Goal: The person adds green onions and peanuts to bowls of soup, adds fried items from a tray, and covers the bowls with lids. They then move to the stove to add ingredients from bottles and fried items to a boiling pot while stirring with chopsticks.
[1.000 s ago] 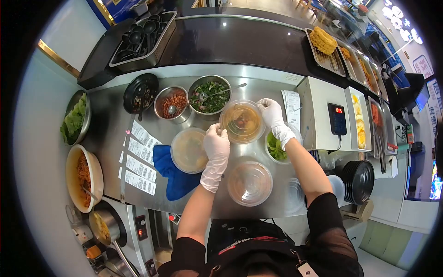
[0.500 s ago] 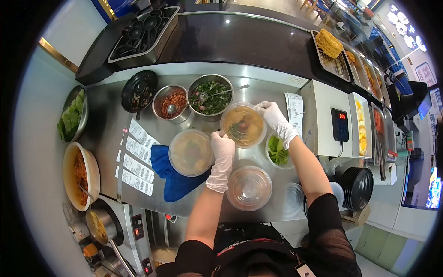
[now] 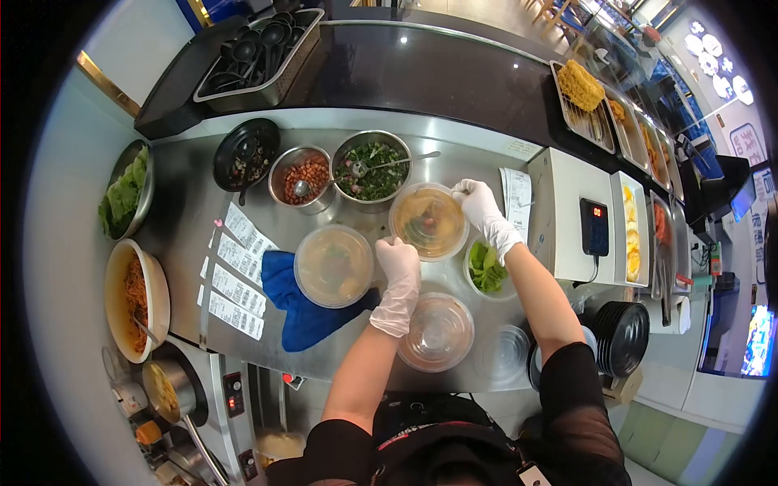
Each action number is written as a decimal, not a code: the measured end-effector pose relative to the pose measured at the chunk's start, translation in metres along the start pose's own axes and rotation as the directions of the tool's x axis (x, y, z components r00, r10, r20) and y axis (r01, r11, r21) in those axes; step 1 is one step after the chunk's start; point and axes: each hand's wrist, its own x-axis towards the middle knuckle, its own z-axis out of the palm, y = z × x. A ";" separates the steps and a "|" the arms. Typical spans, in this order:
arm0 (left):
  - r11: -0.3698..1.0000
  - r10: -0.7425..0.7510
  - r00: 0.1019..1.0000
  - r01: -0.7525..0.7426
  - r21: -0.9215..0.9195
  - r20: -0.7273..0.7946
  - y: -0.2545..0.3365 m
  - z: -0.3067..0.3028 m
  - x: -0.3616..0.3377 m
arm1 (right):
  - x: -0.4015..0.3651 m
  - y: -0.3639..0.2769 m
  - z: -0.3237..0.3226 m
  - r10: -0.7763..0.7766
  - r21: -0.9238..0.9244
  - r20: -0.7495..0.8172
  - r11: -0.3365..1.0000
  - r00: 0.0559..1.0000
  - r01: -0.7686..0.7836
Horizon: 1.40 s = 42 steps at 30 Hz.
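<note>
A round clear plastic takeaway bowl (image 3: 428, 228) holds brownish broth with greens and something red, and looks covered by a clear lid. My right hand (image 3: 485, 214), in a white glove, pinches the bowl's right rim. My gloved left hand (image 3: 399, 274) is closed, with its curled fingers at the bowl's lower left rim; the fingertips are partly hidden. To the left, a second lidded bowl (image 3: 333, 267) of soup stands partly on a blue cloth (image 3: 312, 322). Nearer me is another clear lidded container (image 3: 436, 330). Under my right forearm sits a bowl of green lettuce (image 3: 487, 267).
Behind stand a steel bowl of chopped greens (image 3: 377, 176), a pot of peanuts (image 3: 306, 180) and a black pan (image 3: 245, 158). Receipts (image 3: 237, 290) lie leftward. At right are a white box with a timer (image 3: 595, 227), black plates (image 3: 622, 340) and clear lids (image 3: 501, 355).
My left hand has shifted slightly right and down along the bowl's rim. My right hand keeps its place at the right rim. The view has tilted a little.
</note>
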 end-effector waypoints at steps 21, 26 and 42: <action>0.927 0.031 0.995 -0.065 -0.370 -0.098 0.093 -0.024 0.158 | -0.045 -0.071 0.014 -0.289 -0.741 0.527 0.306 0.800 0.598; 0.927 0.247 0.914 -0.320 0.197 0.321 0.086 -0.026 0.109 | -0.045 -0.066 0.014 -0.338 -0.723 0.508 0.334 0.793 0.605; 0.847 -0.083 0.616 -0.371 0.381 0.783 0.097 0.007 0.116 | -0.048 -0.067 0.015 -0.324 -0.718 0.505 0.358 0.800 0.598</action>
